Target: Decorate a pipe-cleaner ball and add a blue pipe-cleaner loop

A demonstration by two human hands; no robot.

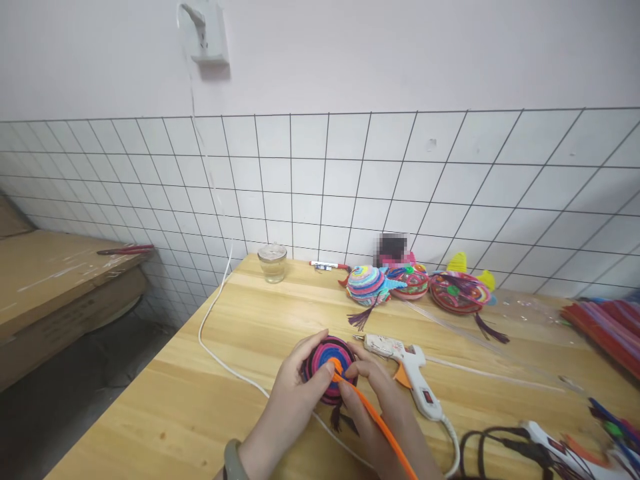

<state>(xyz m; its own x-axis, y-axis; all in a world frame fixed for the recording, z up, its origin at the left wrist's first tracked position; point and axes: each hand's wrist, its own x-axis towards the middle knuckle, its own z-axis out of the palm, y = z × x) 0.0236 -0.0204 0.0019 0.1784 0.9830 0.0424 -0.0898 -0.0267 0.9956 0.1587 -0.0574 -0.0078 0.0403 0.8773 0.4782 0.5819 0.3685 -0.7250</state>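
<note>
A pale wooden bench (210, 400) meets white tiled wall. At its near edge sits a fuzzy coiled disc (327, 367) of pink, blue and black; left hand (293, 400) cups it, right hand (373, 407) fingers pinch an orange pipe cleaner (380, 420) at its centre. A white glue gun (410, 370) lies just beside; wrists are cut off.

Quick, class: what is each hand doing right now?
Left hand: closed around the coiled disc.
Right hand: fingers pinching the orange pipe cleaner against the disc.
</note>
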